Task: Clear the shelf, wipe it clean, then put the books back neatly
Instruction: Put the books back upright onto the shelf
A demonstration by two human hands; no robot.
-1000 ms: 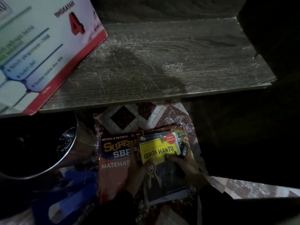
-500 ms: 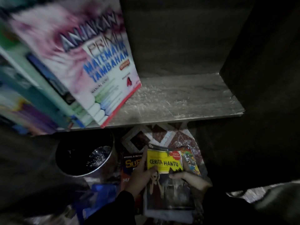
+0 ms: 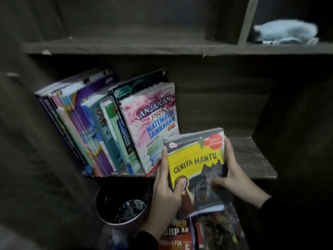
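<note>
Though not yet shelved, book [image 3: 196,165]: held upright, cover to the camera, in front of the shelf edge, just right of the row.
Left hand [image 3: 165,193]: grips the book's left edge, thumb on the cover.
Right hand [image 3: 232,172]: grips the right edge, fingers up the side, thumb on the cover.
Row [image 3: 108,127]: stands on the shelf's left part, leaning left.
Shelf [image 3: 252,159]: bare board right of the row.
Pile [image 3: 180,235]: lies on the floor under the hands, waiting.
Cloth [image 3: 286,32]: lies on the upper shelf, right compartment.
Done, by the look of it: clearing and wiping; restocking well along.
Left: seating this book beside the row, shelving the pile, straightening the lean.
</note>
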